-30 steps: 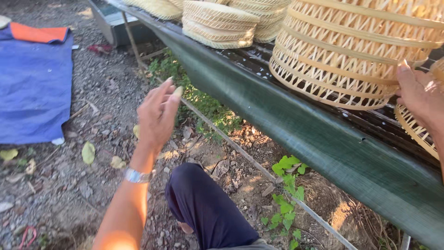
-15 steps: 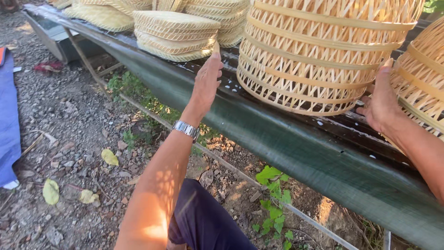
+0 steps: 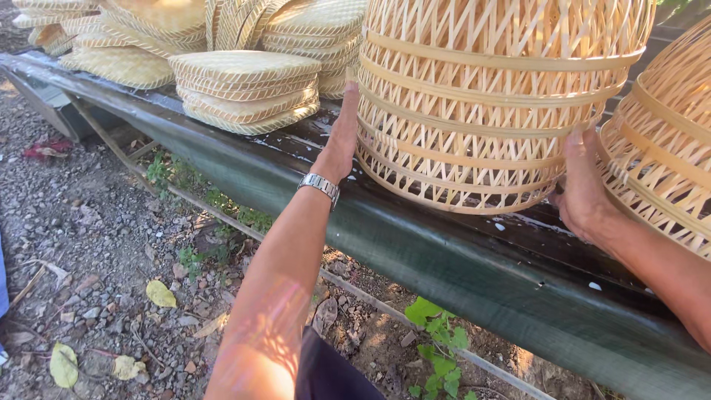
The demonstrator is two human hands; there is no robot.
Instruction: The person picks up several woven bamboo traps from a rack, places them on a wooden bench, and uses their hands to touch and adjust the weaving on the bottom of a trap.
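Note:
A tall open-weave bamboo basket (image 3: 489, 96) stands on a dark green tarp-covered bench (image 3: 444, 267). My left hand (image 3: 341, 141), with a metal wristwatch, presses flat against the basket's left side near its base. On the opposite side my right hand (image 3: 585, 189) grips the lower right rim. The basket sits between both palms, its bottom edge resting on the bench.
A second woven basket (image 3: 666, 148) sits at the right, touching my right wrist. Stacks of flat woven trays (image 3: 244, 89) fill the bench to the left. Below lie gravel, dry leaves (image 3: 161, 294) and a green weed (image 3: 441, 348). My dark trouser leg (image 3: 333, 374) shows at the bottom.
Both hands have reached forward from mid-air onto the tall basket's sides. The view has moved closer to the bench and turned away from the blue cloth on the ground.

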